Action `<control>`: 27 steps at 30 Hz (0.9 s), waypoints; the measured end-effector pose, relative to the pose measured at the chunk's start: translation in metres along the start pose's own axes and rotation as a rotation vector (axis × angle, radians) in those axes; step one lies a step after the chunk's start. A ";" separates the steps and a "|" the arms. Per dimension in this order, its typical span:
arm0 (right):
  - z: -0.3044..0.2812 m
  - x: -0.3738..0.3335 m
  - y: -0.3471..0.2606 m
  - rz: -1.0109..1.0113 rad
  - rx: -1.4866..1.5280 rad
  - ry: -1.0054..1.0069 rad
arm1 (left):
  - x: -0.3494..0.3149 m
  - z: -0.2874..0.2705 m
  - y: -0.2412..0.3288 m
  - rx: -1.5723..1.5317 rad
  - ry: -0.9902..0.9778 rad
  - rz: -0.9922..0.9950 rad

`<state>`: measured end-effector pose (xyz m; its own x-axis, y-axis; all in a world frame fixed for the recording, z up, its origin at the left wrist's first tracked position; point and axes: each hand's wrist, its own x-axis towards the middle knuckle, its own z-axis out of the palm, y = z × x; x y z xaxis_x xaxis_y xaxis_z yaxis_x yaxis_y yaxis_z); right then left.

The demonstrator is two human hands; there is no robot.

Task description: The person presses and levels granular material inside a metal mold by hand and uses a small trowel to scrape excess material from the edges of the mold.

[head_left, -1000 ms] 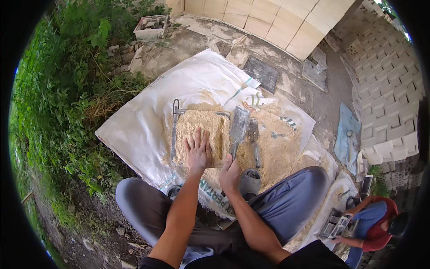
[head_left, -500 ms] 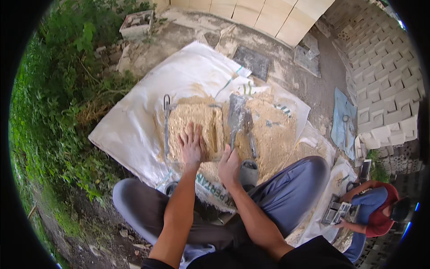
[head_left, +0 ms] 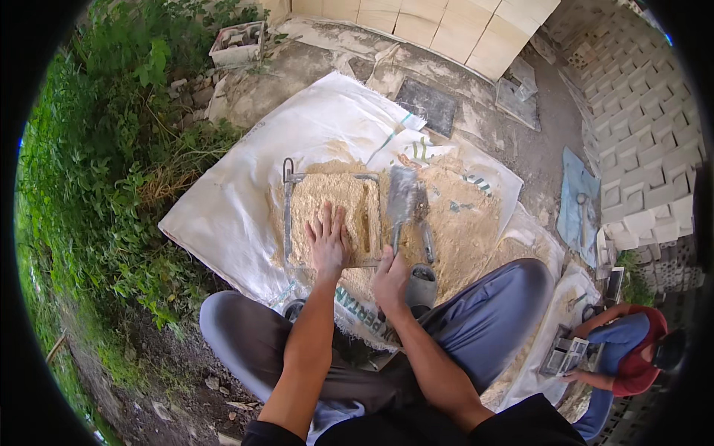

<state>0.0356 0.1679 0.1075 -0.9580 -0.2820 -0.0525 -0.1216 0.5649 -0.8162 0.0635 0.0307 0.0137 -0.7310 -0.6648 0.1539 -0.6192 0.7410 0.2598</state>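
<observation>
Leafy plants [head_left: 111, 163] grow down the left side. A white box [head_left: 238, 57] of bits sits by them. A dark square board [head_left: 426, 106] lies on the ground [head_left: 478, 111] near a pale wall [head_left: 424, 22]. On the right, pale blocks [head_left: 643, 141] are piled up high, and a blue sheet [head_left: 573, 172] near them has a round-headed tool [head_left: 581, 199] on it. A person [head_left: 643, 353] in red holds a grey frame [head_left: 563, 357].

Daylight: soft, even; shadows faint. Trowel [head_left: 402, 196], just beyond the grip of the right hand [head_left: 390, 281]: motion-blurred. Wall [head_left: 424, 28], farther beyond grip: bright, edges bowed. Picture rim: black, curved.
</observation>
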 end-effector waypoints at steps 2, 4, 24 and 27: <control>0.001 0.001 0.013 -0.129 -0.051 0.061 | 0.004 -0.003 0.004 -0.088 -0.017 0.005; 0.020 -0.020 0.042 -0.078 -0.135 0.004 | 0.002 -0.001 0.006 -0.044 0.018 0.012; 0.038 -0.018 0.079 0.174 -0.241 -0.259 | 0.002 0.004 0.003 -0.094 -0.013 -0.004; 0.038 -0.015 0.069 0.136 -0.185 -0.186 | 0.002 -0.002 0.003 -0.080 -0.004 -0.006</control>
<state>0.0515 0.1813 0.0299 -0.9066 -0.3218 -0.2728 -0.0571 0.7344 -0.6763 0.0611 0.0314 0.0162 -0.7288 -0.6684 0.1485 -0.5986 0.7273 0.3357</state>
